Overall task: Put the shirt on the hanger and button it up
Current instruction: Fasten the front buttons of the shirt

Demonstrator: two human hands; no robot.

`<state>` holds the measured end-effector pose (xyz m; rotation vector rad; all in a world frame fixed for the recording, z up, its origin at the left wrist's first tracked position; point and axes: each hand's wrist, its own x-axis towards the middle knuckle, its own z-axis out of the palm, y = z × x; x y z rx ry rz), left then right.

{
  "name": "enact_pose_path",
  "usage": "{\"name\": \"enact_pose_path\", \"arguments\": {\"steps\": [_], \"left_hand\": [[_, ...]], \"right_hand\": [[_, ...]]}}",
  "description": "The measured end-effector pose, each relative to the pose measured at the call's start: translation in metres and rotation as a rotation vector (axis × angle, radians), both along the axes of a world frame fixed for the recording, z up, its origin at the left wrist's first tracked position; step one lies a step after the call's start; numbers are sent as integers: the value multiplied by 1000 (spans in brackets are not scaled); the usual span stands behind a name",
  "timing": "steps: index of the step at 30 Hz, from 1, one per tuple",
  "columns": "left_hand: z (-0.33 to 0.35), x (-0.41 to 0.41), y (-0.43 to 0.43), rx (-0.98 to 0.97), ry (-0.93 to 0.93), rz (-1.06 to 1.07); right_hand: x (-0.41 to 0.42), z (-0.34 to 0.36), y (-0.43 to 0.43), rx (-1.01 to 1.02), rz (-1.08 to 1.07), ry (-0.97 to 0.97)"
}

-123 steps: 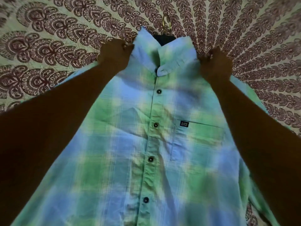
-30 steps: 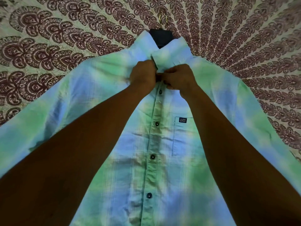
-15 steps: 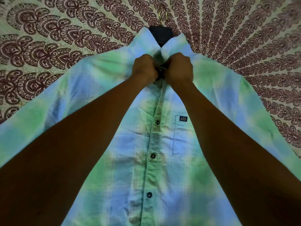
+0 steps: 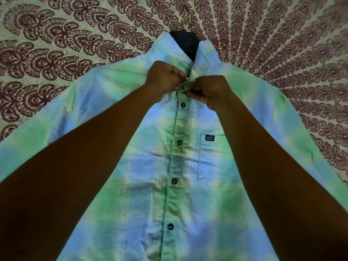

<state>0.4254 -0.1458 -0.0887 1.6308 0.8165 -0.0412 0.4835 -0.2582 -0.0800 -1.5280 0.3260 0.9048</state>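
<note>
A green-and-blue plaid cotton shirt [image 4: 184, 166] is lying face up across a cream bedspread printed with maroon paisley fans [image 4: 56, 53], its collar pointing toward twelve o'clock and its hem running off the frame at six. Its sleeves are spreading out toward eight and four o'clock, reaching the picture's side edges. A dark hanger with a brass hook [image 4: 185, 37] is sitting inside the collar, the hook poking out past the neckline at twelve o'clock.

The left hand [image 4: 163, 78] is curling closed, pinching the placket edge just below the collar. The right hand [image 4: 209, 91] is closing on the facing edge, fingertips [image 4: 190, 84] nipping the fabric; the two hands are almost touching at the top buttonhole. Whether that top button is through cannot be told.

Four dark buttons [image 4: 183, 105] below the hands are sitting fastened down the placket. A small dark label [image 4: 209, 137] is marking the chest pocket at three o'clock. Bare bedspread is lying open around the collar from nine through three o'clock.
</note>
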Motion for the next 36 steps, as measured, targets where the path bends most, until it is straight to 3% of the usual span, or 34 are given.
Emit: {"name": "enact_pose_path", "arguments": {"steps": [8,14,17,20,24,28,36], "left_hand": [[-7,-2,-4,232,-99,-38],[-11,-3,-11,409,-104,-18],[-16,-3,-11,382,-105,19],[-19,-4,-10,349,-94,34],[-20,-5,-8,282,-73,25],[-17,-2,-8,207,-47,63],[-18,-1,-6,173,-31,56]], "right_hand": [[-9,-5,0,20,-68,-50],[-12,-25,8,-221,-5,-353],[-16,-27,9,-318,86,-520],[-17,-24,3,-263,204,-604],[-11,-24,-1,-208,169,-514],[-12,-25,1,-256,220,-607],[-14,-28,6,-340,181,-601]]}}
